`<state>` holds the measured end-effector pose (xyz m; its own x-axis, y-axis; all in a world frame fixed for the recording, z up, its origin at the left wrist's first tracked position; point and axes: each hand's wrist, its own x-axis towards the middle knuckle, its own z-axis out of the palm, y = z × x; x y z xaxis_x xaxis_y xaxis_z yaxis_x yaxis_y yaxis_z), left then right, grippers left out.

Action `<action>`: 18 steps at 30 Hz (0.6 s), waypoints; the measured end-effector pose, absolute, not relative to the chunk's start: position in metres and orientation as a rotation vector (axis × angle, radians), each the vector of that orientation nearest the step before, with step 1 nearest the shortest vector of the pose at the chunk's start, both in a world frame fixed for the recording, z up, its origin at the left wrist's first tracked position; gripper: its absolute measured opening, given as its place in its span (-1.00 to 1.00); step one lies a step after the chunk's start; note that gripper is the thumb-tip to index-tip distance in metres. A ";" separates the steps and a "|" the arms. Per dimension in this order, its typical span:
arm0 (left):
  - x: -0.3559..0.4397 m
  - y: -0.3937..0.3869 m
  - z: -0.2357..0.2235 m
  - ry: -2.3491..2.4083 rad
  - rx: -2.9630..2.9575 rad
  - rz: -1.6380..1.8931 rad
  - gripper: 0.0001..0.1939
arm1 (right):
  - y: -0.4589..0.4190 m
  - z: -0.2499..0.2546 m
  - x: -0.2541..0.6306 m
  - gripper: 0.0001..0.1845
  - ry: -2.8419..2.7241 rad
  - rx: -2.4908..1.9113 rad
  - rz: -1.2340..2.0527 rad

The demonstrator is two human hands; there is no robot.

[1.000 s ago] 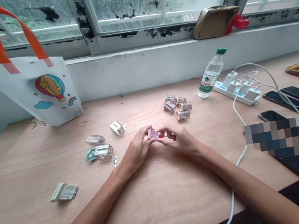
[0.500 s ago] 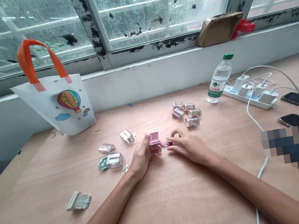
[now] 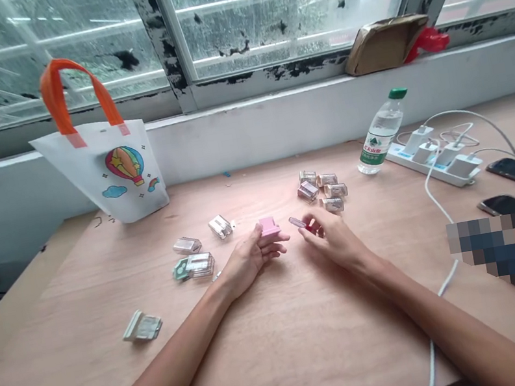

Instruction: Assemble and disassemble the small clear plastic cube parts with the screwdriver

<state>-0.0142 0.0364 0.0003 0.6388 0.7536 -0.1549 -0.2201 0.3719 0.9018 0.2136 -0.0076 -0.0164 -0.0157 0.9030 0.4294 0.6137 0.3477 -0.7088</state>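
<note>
My left hand (image 3: 251, 258) grips a small pink plastic piece (image 3: 269, 226) with a flat plate on top, between thumb and fingers; its other fingers stretch out below. Just to the right, my right hand (image 3: 331, 233) is closed around a slim small tool-like object (image 3: 298, 222) with a pale translucent end and a red part. Its exact kind I cannot make out. A small gap separates this object from the pink piece. Left of my left hand lie clear plastic cases (image 3: 199, 265), one beside a green piece (image 3: 180, 270), and a pale green part (image 3: 142, 326) nearer to me.
Several small clear cases (image 3: 335, 190) are grouped beyond my right hand. A water bottle (image 3: 382, 132) stands by a power strip (image 3: 435, 163) with chargers; its white cable (image 3: 444, 290) runs past my right forearm. Phones (image 3: 509, 203) lie at right, a white bag (image 3: 102, 179) at left.
My hands have moved apart slightly, and the slim object has come away from the pink piece. My right fingers have curled more, and the object's pale end now points up and left.
</note>
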 end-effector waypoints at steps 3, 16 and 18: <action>-0.011 0.034 0.000 0.588 1.069 0.675 -0.52 | -0.010 -0.014 0.207 -0.85 -1.627 -1.329 0.563; -0.007 0.017 0.006 0.647 1.446 0.710 -0.63 | -0.028 0.001 0.190 -0.55 -1.729 -1.213 0.782; -0.006 0.017 0.007 0.684 1.382 0.749 -0.57 | -0.028 0.001 0.191 -0.62 -1.774 -1.196 0.751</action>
